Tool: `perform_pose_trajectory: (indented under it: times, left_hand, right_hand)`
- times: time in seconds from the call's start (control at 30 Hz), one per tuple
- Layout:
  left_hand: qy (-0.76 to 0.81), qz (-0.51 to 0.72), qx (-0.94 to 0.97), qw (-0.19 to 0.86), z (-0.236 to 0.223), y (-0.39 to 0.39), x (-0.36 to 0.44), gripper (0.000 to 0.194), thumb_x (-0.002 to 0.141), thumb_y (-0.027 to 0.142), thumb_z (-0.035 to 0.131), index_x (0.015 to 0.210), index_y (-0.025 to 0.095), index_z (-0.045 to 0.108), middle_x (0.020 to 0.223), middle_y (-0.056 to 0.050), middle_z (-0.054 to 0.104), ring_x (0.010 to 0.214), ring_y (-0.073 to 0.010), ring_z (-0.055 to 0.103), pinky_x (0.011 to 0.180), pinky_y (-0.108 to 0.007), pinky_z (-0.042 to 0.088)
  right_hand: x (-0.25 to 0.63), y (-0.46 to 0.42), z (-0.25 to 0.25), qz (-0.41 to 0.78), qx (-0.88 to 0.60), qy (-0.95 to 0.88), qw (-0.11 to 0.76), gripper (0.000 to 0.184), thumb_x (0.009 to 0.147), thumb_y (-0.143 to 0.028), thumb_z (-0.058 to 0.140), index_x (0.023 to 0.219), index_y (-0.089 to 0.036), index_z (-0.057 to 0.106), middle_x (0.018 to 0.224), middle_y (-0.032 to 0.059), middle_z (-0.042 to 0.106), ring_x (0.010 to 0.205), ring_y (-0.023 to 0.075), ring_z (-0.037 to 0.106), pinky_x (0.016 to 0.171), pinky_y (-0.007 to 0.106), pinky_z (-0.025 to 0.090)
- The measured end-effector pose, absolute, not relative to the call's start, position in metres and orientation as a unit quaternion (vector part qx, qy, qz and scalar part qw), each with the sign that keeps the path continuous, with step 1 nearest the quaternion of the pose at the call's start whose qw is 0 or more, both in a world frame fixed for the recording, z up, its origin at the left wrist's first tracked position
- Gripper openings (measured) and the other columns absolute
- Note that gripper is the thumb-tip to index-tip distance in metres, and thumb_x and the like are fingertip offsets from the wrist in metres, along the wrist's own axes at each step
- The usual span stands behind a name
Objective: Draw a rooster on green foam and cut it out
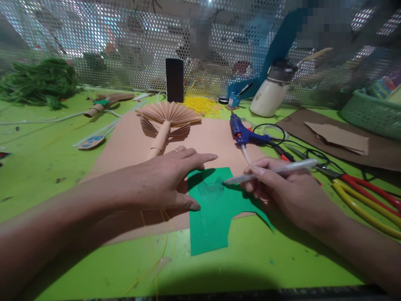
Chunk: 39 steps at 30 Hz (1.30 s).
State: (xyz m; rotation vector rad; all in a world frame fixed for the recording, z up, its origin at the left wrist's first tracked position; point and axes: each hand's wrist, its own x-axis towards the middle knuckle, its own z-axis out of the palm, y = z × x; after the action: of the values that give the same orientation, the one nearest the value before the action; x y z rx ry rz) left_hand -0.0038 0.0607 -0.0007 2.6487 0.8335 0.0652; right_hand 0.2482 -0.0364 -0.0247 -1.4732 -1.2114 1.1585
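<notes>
A green paper piece (213, 217) lies on a tan paper sheet (131, 142) over the green table. My left hand (166, 179) rests flat on the green paper's left edge, fingers stretched out. My right hand (282, 190) is closed around a white pen (272, 171), whose tip touches the green paper near a faint pencil sketch. A folded tan paper fan on a tube (167, 119) lies just beyond my left hand.
A blue glue gun (242, 131) lies to the right of the fan, with scissors with red and yellow handles (360, 192) further right. A white jar (271, 94), a black box (174, 79), green yarn (37, 83), yellow strips (203, 104), brown cardboard (338, 136) and a green basket (369, 110) stand along the mesh wall.
</notes>
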Motion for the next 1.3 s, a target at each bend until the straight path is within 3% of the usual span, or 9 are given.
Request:
perform_pose_trajectory:
  times: [0.1, 0.3, 0.5, 0.67, 0.83, 1.0, 1.3]
  left_hand:
    - [0.292, 0.024, 0.939, 0.182, -0.0013, 0.0609, -0.0048, 0.089, 0.078, 0.047, 0.078, 0.156, 0.03, 0.039, 0.128, -0.009, 0.062, 0.124, -0.0334, 0.053, 0.099, -0.041, 0.044]
    - [0.285, 0.031, 0.94, 0.184, -0.0048, 0.062, -0.0069, 0.088, 0.081, 0.049, 0.076, 0.157, 0.033, 0.036, 0.128, -0.008, 0.061, 0.121, -0.0322, 0.054, 0.097, -0.039, 0.046]
    - [0.296, 0.021, 0.938, 0.181, -0.0023, 0.0612, -0.0052, 0.089, 0.079, 0.049, 0.076, 0.157, 0.034, 0.036, 0.13, -0.008, 0.06, 0.123, -0.0325, 0.052, 0.1, -0.041, 0.044]
    - [0.302, 0.009, 0.936, 0.182, 0.0015, 0.0602, -0.0031, 0.089, 0.079, 0.049, 0.076, 0.157, 0.033, 0.036, 0.128, -0.008, 0.06, 0.123, -0.0322, 0.052, 0.101, -0.041, 0.043]
    - [0.308, -0.001, 0.932, 0.191, 0.0024, 0.0599, -0.0046, 0.09, 0.08, 0.049, 0.075, 0.158, 0.034, 0.033, 0.131, -0.009, 0.059, 0.119, -0.032, 0.054, 0.096, -0.04, 0.045]
    - [0.297, 0.016, 0.937, 0.182, -0.0008, 0.0609, -0.0058, 0.088, 0.08, 0.048, 0.075, 0.157, 0.034, 0.036, 0.129, -0.008, 0.06, 0.12, -0.032, 0.054, 0.096, -0.039, 0.045]
    - [0.304, 0.007, 0.934, 0.188, 0.0023, 0.0609, -0.0041, 0.089, 0.08, 0.048, 0.075, 0.157, 0.034, 0.035, 0.132, -0.008, 0.058, 0.122, -0.0328, 0.054, 0.099, -0.043, 0.045]
  right_hand:
    - [0.2474, -0.0378, -0.0225, 0.468, -0.593, -0.502, 0.421, 0.026, 0.093, -0.042, 0.07, 0.08, -0.02, 0.072, 0.065, 0.0001, 0.067, 0.05, 0.009, 0.052, 0.042, 0.018, 0.038]
    - [0.2519, -0.0387, -0.0261, 0.477, -0.582, -0.477, 0.454, 0.024, 0.097, -0.043, 0.067, 0.085, -0.022, 0.07, 0.071, 0.0007, 0.071, 0.056, 0.0102, 0.057, 0.046, 0.019, 0.042]
    - [0.2506, -0.0407, -0.0257, 0.459, -0.58, -0.537, 0.405, 0.025, 0.096, -0.044, 0.067, 0.086, -0.022, 0.073, 0.073, 0.0025, 0.07, 0.058, 0.0129, 0.058, 0.046, 0.022, 0.043]
    - [0.2507, -0.0381, -0.0259, 0.464, -0.586, -0.483, 0.456, 0.026, 0.097, -0.045, 0.067, 0.085, -0.022, 0.07, 0.073, 0.0017, 0.072, 0.056, 0.0104, 0.057, 0.046, 0.019, 0.041]
    - [0.2524, -0.0405, -0.0246, 0.477, -0.56, -0.538, 0.411, 0.024, 0.096, -0.043, 0.068, 0.084, -0.022, 0.072, 0.07, -0.0004, 0.07, 0.054, 0.0091, 0.055, 0.047, 0.019, 0.042]
    - [0.2532, -0.0367, -0.027, 0.475, -0.58, -0.484, 0.452, 0.025, 0.098, -0.042, 0.066, 0.086, -0.021, 0.071, 0.07, -0.0002, 0.071, 0.054, 0.0086, 0.055, 0.044, 0.017, 0.039]
    - [0.2544, -0.036, -0.0294, 0.5, -0.557, -0.495, 0.441, 0.025, 0.094, -0.042, 0.072, 0.081, -0.021, 0.072, 0.065, -0.0008, 0.067, 0.05, 0.0073, 0.051, 0.042, 0.016, 0.037]
